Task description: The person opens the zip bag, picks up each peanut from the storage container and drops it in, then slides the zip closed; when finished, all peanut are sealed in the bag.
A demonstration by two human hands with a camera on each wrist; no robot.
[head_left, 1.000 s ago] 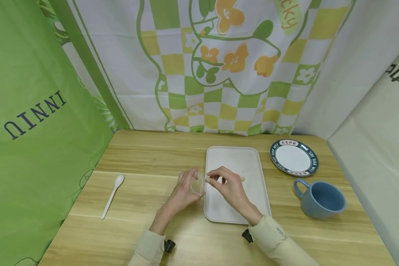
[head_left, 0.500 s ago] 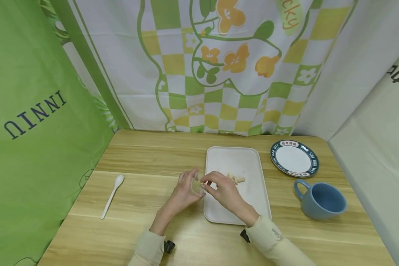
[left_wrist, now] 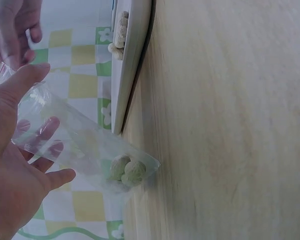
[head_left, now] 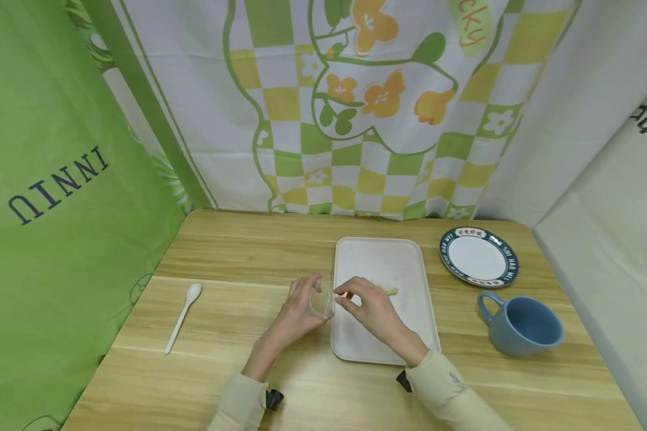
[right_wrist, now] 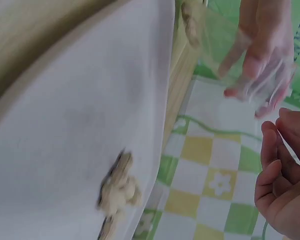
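Note:
My left hand (head_left: pixel 295 311) holds a clear plastic bag (left_wrist: pixel 85 132) by its mouth, thumb on one side and fingers seen through the film. Several peanuts in their shells (left_wrist: pixel 127 170) lie at the bottom of the bag. Just right of the bag's mouth is my right hand (head_left: pixel 374 308), above the tray. Its thumb and forefinger come close together, and no object shows between them in the right wrist view. Beneath it, more unshelled peanuts (right_wrist: pixel 117 195) lie in a small heap on the pale rectangular tray (head_left: pixel 377 254), partly hidden by the hand in the head view.
A white spoon (head_left: pixel 182 317) lies on the wooden table (head_left: pixel 237 251) at left. To the right of the tray are a plate with a dark green patterned rim (head_left: pixel 478 256) and a blue mug (head_left: pixel 523 326). Patterned cloth (head_left: pixel 356 173) hangs behind the table.
My right hand goes to the bag's mouth with its fingertips at the opening, then draws back slightly to the right. The left hand stays in place with the bag.

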